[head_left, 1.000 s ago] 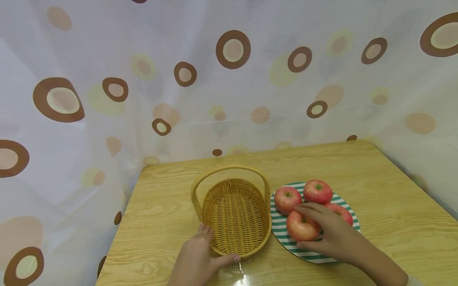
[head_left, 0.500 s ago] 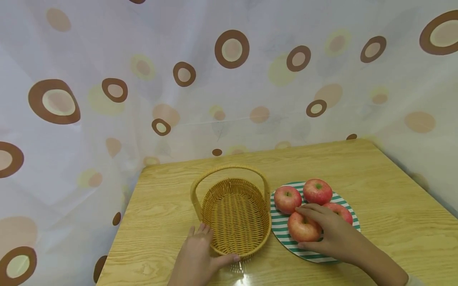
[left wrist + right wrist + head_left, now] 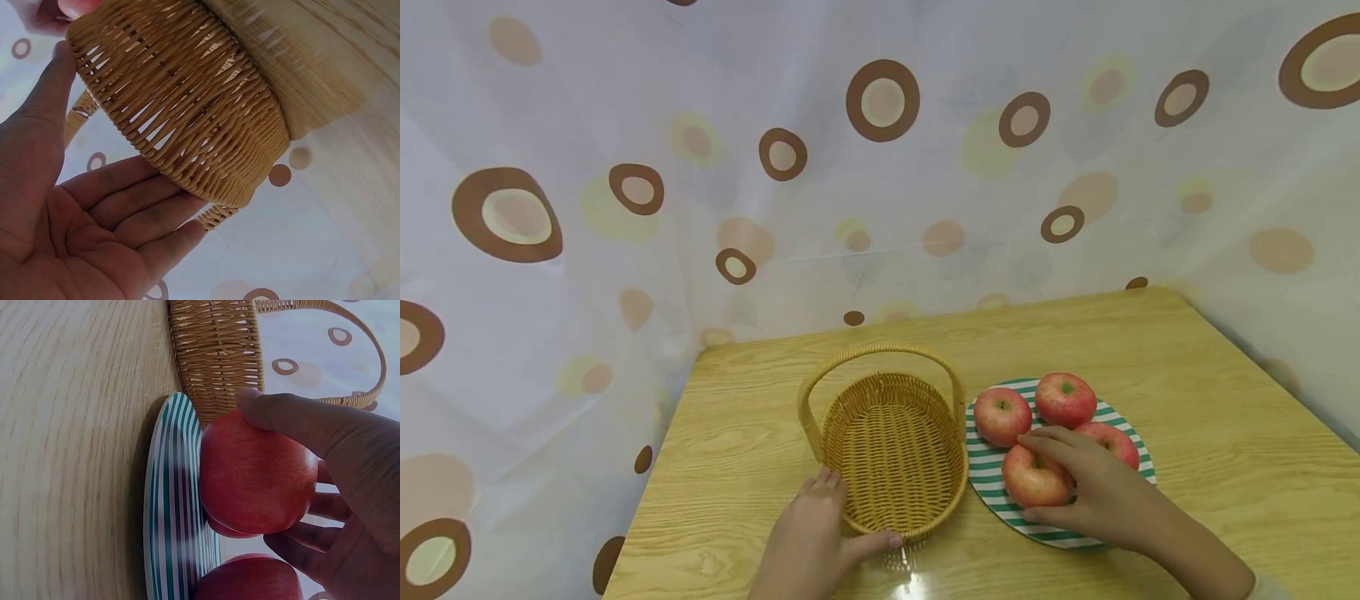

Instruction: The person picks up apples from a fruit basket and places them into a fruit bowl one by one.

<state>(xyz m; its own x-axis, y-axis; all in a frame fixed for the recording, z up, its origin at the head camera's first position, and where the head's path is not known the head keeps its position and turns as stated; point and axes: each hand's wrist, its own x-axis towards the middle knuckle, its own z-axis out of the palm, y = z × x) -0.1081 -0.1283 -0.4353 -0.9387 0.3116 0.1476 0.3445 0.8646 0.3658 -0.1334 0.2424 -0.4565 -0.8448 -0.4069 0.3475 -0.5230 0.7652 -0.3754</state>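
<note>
An empty wicker basket with an arched handle stands on the table. My left hand rests at its near left rim, thumb spread to the front; the left wrist view shows the fingers extended along the wall. To the right lies a round plate with green and white stripes, bearing red apples. My right hand holds the nearest apple between thumb and fingers, low over the plate. In the right wrist view the thumb presses one side of this apple, fingers curving behind.
Behind the held apple sit two apples, one at the left and one at the back. Another apple is partly covered by my right hand. The wooden table meets a white curtain with brown circles on several sides.
Both hands keep their places at the basket and the apple. The head view has shifted very slightly; otherwise little differs.
</note>
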